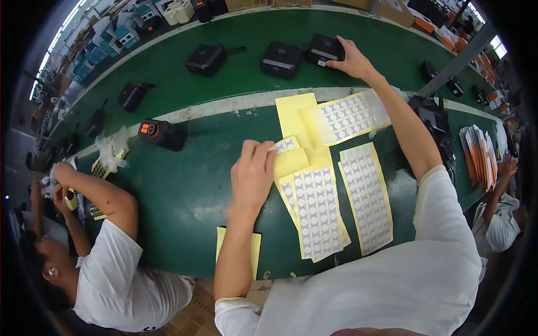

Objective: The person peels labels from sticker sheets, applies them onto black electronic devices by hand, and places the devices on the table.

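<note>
My left hand [252, 171] is closed on the end of a yellow-backed sticker sheet [291, 159], which is bent over so a few white labels show at its top. Several sheets of white labels [316, 213] lie just below that hand. At the far side, my right hand [353, 59] grips the right end of a black case [324, 49], thumb at the near edge and fingers behind. Left of it on the green belt stands a similar black case [280, 59]. Another label sheet [367, 199] lies to the right, and one partly under clear plastic [347, 117] is above it.
More black cases [206, 60] line the belt [241, 28]. A black device with orange buttons [162, 134] stands on the table [196, 207], near a plastic bag [112, 148]. A co-worker [120, 269] sits at left. Orange-and-white packets [478, 157] and a metal post [459, 59] are at right.
</note>
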`<state>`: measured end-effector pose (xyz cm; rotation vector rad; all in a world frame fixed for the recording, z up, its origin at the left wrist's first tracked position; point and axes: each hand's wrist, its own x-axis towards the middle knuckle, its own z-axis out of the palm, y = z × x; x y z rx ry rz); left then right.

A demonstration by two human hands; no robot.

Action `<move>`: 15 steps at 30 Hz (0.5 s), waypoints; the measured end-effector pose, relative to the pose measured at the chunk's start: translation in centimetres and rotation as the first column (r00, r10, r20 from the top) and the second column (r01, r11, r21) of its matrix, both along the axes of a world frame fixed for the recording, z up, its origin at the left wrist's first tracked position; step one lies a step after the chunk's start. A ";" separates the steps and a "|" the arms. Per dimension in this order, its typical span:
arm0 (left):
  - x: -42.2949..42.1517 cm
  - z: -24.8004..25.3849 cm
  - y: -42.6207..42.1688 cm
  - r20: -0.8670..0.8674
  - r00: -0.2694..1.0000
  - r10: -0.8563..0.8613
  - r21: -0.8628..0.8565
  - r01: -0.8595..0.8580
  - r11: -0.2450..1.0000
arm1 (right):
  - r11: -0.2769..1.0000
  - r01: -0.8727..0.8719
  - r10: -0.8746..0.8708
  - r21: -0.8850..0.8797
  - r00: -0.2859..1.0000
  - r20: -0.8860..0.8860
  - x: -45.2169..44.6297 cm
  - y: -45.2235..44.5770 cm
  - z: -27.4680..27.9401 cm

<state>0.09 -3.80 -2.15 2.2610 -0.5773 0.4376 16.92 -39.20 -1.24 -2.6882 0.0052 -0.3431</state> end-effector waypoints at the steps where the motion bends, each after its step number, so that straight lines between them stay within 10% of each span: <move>1: 0.1 -0.5 -0.1 0.003 1.000 0.005 -0.009 -0.005 1.000 | 1.000 -0.005 0.005 -0.009 1.000 0.003 -0.5 1.0 0.9; 3: -0.1 -1.1 -0.3 -0.054 0.999 0.003 0.155 0.006 0.988 | 0.877 0.221 -0.174 -0.426 0.974 0.148 -1.6 3.3 1.9; 7: -0.1 -1.2 -0.5 -0.032 0.999 0.003 0.211 0.003 0.978 | 0.954 -0.165 0.226 -0.249 0.945 0.238 -1.2 7.8 1.9; 15: -0.3 -1.4 -0.6 -0.036 0.999 0.028 0.153 -0.022 0.988 | 0.966 -0.105 0.104 -0.238 0.994 -0.017 0.6 10.2 0.3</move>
